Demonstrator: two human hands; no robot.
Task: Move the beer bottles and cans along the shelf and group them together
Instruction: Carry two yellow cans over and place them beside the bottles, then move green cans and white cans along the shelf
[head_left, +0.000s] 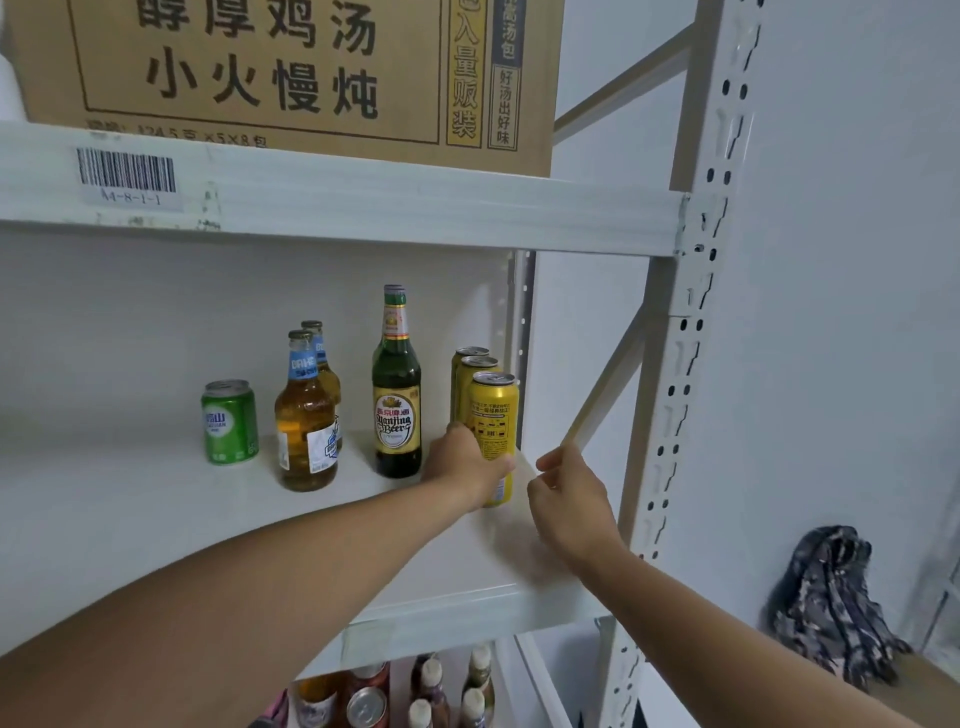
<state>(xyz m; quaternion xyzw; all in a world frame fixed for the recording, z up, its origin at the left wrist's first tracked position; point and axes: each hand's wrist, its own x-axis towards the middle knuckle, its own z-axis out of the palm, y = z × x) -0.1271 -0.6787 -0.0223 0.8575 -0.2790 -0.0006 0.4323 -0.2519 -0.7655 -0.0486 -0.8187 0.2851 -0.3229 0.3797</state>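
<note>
— Report the yellow can.
— Front yellow can (494, 415) upright at the shelf's (156, 519) right end; my left hand (465, 465) fingers wrap it.
— Right hand?
— Right hand (563, 501) loosely curled beside it, holding nothing.

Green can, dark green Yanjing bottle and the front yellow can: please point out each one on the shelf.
green can (230, 423), head view, on its green side below the logo.
dark green Yanjing bottle (396, 415), head view, on its gold label.
front yellow can (494, 410), head view, on its printed side above the left hand (465, 465).
</note>
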